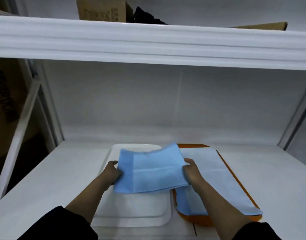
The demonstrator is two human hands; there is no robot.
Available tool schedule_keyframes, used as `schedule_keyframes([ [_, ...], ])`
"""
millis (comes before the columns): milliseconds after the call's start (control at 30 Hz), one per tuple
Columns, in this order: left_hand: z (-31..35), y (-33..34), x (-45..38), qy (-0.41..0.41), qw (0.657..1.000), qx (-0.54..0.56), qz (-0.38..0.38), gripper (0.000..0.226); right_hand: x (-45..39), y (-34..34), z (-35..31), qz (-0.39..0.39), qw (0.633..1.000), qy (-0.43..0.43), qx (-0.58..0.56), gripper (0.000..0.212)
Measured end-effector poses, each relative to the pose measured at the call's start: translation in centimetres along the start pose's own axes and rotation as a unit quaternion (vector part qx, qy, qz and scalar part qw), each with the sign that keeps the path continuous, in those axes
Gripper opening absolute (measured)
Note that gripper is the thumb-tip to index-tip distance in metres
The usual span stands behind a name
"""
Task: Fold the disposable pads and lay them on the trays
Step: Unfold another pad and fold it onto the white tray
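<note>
A folded blue disposable pad [148, 172] hangs just above the white tray [131, 215] in the middle of the shelf. My left hand [112, 172] grips its left edge and my right hand [192, 172] grips its right edge. Beside it on the right, an orange tray [197, 220] carries another pad [218, 181], pale blue and laid flat, with one end hanging over the tray's near rim. The far part of the white tray is hidden behind the held pad.
The trays sit on a white shelf [50, 184] with a white back wall. An upper shelf board [148, 42] runs overhead with cardboard boxes [100, 11] on it. Metal uprights [19, 135] frame both sides.
</note>
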State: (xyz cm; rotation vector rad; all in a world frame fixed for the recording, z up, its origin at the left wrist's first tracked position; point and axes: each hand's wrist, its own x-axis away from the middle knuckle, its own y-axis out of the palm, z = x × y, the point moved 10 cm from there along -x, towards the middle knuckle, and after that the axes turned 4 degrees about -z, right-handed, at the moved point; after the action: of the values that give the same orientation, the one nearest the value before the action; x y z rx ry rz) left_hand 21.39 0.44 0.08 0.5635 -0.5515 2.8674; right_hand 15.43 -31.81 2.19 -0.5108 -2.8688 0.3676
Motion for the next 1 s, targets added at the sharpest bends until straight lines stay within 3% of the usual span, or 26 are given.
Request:
schedule_keyframes([
  [133, -0.9, -0.7, -2.2, 0.046, 0.996, -0.017, 0.07, 0.054, -0.7, 1.8, 1.1, -0.029, 0.998, -0.012, 0.051, 0.035],
  [300, -2.9, -1.4, -3.8, 0.032, 0.994, 0.007, 0.105, 0.045, -2.6, 4.6, 3.5, -0.067, 0.992, -0.019, 0.103, 0.053],
  [400, -3.4, -1.4, -4.0, 0.025, 0.993, 0.012, 0.118, 0.043, -2.3, 5.0, 3.5, -0.061, 0.989, -0.016, 0.137, 0.052],
  [500, -3.3, -0.7, -3.4, 0.013, 0.994, -0.025, 0.104, 0.033, -1.9, 5.1, 3.8, -0.057, 0.978, 0.001, 0.201, 0.05],
  [600, -4.0, 0.1, -3.1, -0.026, 0.995, -0.068, 0.075, 0.059, -1.7, 5.2, 3.7, -0.054, 0.963, -0.01, 0.265, 0.049],
  [700, -4.1, 0.2, -2.7, -0.047, 0.99, -0.113, 0.068, 0.053, -1.4, 6.1, 3.5, -0.079, 0.947, -0.01, 0.312, 0.053],
  [1000, -5.5, -1.3, -3.2, -0.115, 0.987, -0.086, 0.067, 0.052, -0.3, 7.4, 3.8, -0.114, 0.957, 0.006, 0.267, 0.059],
])
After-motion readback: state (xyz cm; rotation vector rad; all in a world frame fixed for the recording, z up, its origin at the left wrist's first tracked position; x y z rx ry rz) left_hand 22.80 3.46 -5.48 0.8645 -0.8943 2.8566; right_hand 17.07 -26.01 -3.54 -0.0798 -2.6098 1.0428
